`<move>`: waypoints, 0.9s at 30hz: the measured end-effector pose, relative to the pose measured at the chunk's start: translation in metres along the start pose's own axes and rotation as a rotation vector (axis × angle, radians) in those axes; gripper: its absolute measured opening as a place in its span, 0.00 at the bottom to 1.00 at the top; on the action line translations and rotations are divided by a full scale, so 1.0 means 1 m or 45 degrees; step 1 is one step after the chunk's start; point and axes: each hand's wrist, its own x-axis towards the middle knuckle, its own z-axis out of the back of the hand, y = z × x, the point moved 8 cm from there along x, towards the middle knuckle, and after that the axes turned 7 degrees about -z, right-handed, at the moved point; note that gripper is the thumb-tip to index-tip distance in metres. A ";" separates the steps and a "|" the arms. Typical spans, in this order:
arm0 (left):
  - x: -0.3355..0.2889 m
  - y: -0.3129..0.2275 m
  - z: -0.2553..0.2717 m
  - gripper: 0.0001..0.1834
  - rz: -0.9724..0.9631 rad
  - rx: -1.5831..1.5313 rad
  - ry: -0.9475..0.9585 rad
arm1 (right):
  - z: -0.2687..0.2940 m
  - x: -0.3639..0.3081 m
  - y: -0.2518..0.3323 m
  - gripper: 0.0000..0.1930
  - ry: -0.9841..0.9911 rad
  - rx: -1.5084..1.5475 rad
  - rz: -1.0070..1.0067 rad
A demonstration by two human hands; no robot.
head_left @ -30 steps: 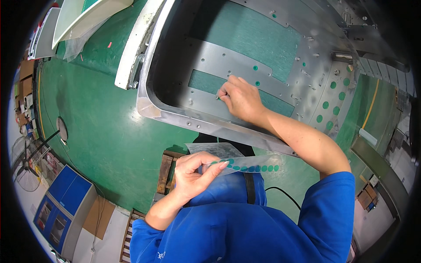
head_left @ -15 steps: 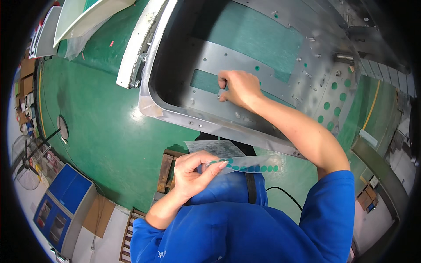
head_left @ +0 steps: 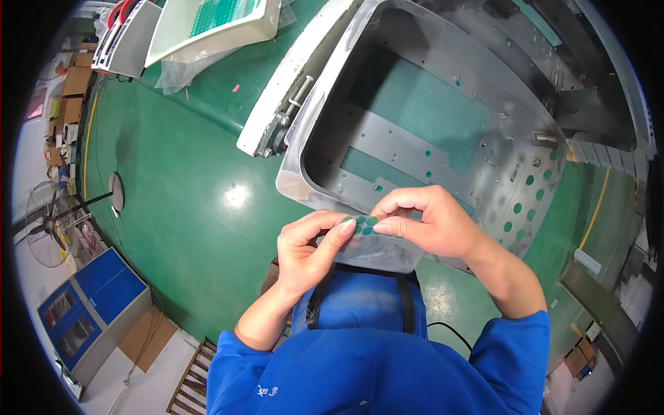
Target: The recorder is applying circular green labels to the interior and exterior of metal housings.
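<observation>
Green-dotted, a clear strip (head_left: 364,225) is being held by the near edge of the metal housing (head_left: 290,181); whether the two are touching cannot be told. Its left end is being gripped between thumb and fingers by the left hand (head_left: 304,252), its right end being pinched by the right hand (head_left: 436,225). In front of the housing, a translucent film (head_left: 380,259) is being seen. Green pieces (head_left: 220,15) are being held by a white tray (head_left: 207,47) left of the housing.
</observation>
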 end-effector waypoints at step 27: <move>0.042 -0.015 -0.010 0.05 -0.710 0.760 0.033 | 0.117 0.134 0.000 0.05 -0.768 -0.340 0.187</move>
